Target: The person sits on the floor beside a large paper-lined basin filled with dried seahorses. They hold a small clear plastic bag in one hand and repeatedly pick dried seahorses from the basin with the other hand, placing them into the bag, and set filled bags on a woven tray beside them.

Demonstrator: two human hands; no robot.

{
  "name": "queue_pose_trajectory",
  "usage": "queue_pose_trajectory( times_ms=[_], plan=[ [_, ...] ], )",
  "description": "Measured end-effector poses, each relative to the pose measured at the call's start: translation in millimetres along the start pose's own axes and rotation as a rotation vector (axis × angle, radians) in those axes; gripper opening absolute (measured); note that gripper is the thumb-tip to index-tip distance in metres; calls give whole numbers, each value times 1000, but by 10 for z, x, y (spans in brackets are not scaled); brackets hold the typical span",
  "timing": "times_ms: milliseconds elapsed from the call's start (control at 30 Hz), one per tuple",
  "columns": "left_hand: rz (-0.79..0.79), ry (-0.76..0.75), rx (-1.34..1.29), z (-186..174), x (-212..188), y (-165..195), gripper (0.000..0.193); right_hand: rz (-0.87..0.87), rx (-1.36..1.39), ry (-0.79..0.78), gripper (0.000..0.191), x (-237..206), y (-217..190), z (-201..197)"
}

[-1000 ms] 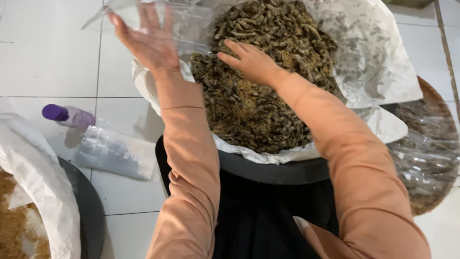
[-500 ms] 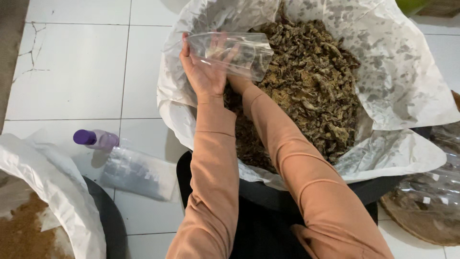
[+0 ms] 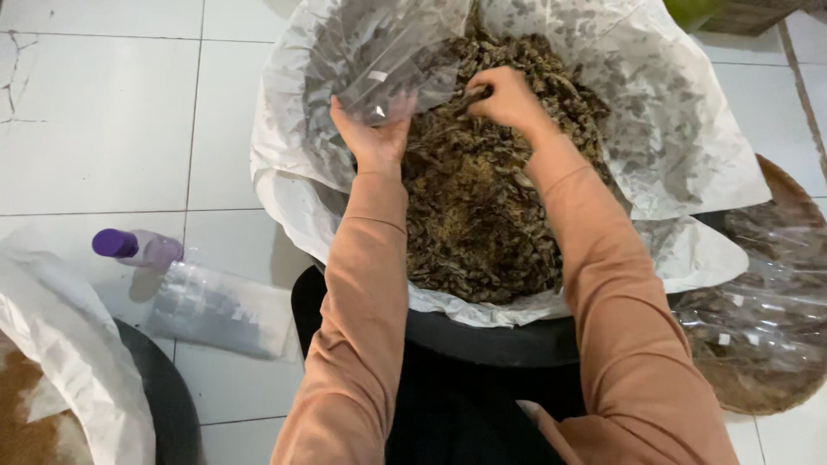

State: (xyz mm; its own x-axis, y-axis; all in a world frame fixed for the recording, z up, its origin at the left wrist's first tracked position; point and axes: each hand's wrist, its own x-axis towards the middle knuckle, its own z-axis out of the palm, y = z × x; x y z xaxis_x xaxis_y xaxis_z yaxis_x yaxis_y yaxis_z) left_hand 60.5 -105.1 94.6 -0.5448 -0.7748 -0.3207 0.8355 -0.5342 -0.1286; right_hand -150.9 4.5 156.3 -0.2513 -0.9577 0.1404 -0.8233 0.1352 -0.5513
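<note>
Now a wide black tub lined with white paper [image 3: 689, 146] holds a heap of dark brown dried leaves [image 3: 482, 215]. Since half a second ago the clear plastic bag [image 3: 388, 60] has dropped lower, mouth toward the heap. The left hand [image 3: 375, 133] pinches its lower edge closed-fingered; the right hand [image 3: 508, 95], just beside the bag, is cupped shut on leaves.

You have two hands in view, your left hand [image 3: 372, 138] and your right hand [image 3: 508, 96]. You hold one clear plastic bag [image 3: 383, 52]. There are two paper-lined black tubs: one with dark dried pieces [image 3: 482, 340], one at the lower left [image 3: 164, 396]. One purple-capped bottle [image 3: 138, 248] lies on the floor, beside one stack of clear bags [image 3: 220, 310].
</note>
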Motion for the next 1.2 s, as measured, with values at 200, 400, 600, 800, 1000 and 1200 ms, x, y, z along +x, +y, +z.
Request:
queue_pose_trajectory(
  times_ms=[200, 400, 600, 800, 1000, 1200],
  plan=[
    [2, 113, 36, -309, 177, -288, 87, -133, 302, 292, 13, -667, -194, -1183],
    [-66, 147, 109, -451, 254, -561, 92, -468, 90, 564, 15, -1092, -625, -1485],
    [-65, 25, 191, -438, 181, -619, 92, -487, 211, 512, 20, -1150, -891, -1372],
    [-130, 177, 57, -409, 154, -663, 86, -585, -10, 550, 25, -1056, -938, -1151],
    [-30, 29, 152, -418, 190, -598, 83, -537, 31, 278, 25, -1055, -954, -1175],
    [-5, 63, 96, -348, 150, -591, 84, -519, 30, 262, 22, -1144, -1062, -1347]
  ],
)
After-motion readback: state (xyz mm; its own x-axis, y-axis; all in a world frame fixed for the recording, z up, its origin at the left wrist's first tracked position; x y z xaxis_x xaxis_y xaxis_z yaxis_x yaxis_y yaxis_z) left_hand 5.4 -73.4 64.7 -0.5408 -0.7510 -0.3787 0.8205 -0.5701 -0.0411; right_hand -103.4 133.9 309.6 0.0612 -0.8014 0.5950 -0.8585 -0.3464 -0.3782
